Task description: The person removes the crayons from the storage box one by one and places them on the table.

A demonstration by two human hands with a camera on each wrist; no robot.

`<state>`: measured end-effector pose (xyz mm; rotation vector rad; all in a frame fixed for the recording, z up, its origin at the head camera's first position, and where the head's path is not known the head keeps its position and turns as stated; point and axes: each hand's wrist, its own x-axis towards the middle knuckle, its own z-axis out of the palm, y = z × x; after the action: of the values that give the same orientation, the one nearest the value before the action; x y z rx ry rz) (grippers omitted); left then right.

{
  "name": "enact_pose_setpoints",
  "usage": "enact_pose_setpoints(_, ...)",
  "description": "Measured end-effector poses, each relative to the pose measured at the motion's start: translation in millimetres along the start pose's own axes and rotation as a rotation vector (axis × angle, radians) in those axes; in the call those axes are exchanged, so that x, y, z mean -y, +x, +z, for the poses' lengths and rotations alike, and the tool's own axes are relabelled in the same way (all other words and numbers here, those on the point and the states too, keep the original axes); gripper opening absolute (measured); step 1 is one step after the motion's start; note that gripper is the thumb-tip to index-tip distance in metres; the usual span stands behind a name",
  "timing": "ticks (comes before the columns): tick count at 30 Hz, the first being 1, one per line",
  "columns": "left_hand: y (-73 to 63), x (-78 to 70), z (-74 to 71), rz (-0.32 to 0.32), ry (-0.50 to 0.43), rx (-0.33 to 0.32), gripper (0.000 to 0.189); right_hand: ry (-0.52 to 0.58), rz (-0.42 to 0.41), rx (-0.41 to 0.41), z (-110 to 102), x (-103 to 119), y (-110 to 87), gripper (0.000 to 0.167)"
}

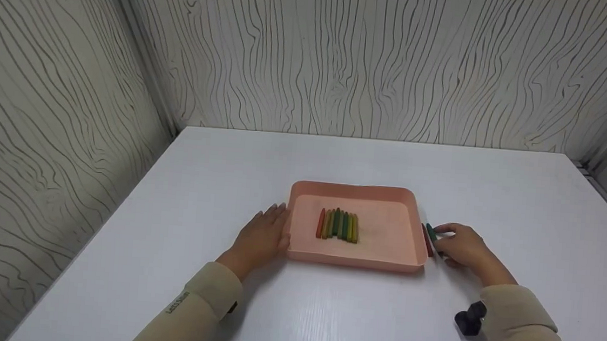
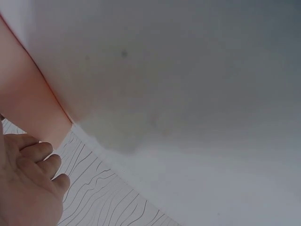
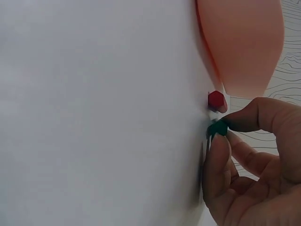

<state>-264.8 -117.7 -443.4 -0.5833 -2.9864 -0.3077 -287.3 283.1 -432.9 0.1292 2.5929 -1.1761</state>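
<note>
On the white table is a shallow pink tray [image 1: 350, 261]. Inside it, left of the middle, several crayons [image 1: 337, 224] lie side by side, in red, orange, green and yellow tones. My left hand [image 1: 259, 236] rests along the tray's left wall, fingers extended. Just outside the right wall, my right hand [image 1: 463, 246] pinches a green crayon [image 3: 217, 128] between thumb and fingertips. A red crayon [image 3: 216, 99] lies between that green one and the tray, parallel to the wall. In the left wrist view the fingers [image 2: 51, 165] appear beside the pink wall.
The white tabletop [image 1: 357, 315] stretches around the tray. Panels with a wavy wood-grain pattern [image 1: 344, 60] stand behind the table and at its left. A black device [image 1: 469, 319] hangs by the right sleeve cuff, close over the table.
</note>
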Motion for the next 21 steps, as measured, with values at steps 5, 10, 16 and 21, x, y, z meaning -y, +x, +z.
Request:
enact_pose_setpoints(5,0.3,0.0,0.5,0.000,0.011,0.001,0.055,0.004,0.005,-0.009,1,0,-0.3,0.060)
enact_pose_setpoints(10,0.1,-0.3,-0.1,0.001,-0.004,0.007,0.055,-0.014,0.015,-0.003,-1,0,0.0,0.062)
enact_pose_setpoints(16,-0.7,1.7,0.9,0.048,0.004,-0.024,0.054,-0.080,-0.003,0.006,-9,-1,-1.9,0.059)
enact_pose_setpoints(21,-1.0,3.1,1.6,0.062,0.001,-0.032,0.054,-0.158,-0.047,0.003,-19,-3,-5.6,0.056)
